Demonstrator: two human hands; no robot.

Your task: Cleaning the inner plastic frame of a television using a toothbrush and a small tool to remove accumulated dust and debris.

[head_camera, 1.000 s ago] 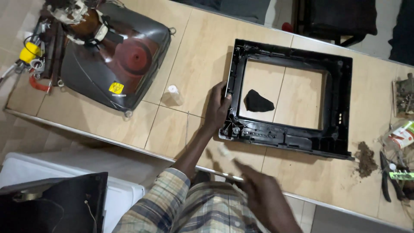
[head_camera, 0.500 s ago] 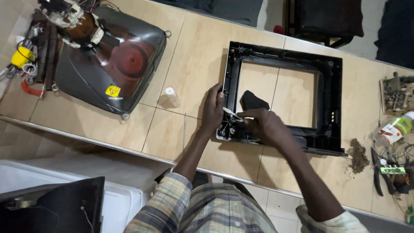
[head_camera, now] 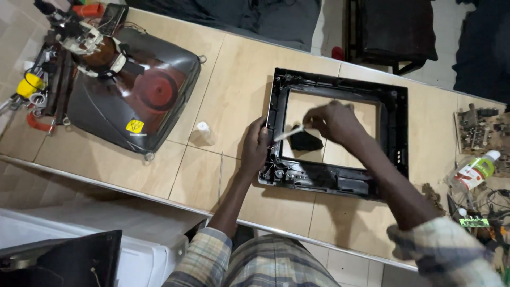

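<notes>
Head view: left hand point(head_camera: 256, 150) on black frame point(head_camera: 396, 133), right hand point(head_camera: 334, 121) with white stick point(head_camera: 289, 133).

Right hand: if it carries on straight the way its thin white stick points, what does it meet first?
The right hand aims the stick down-left, so it would probably first meet the black frame's left rail, beside the left hand; depth is unclear.
</notes>
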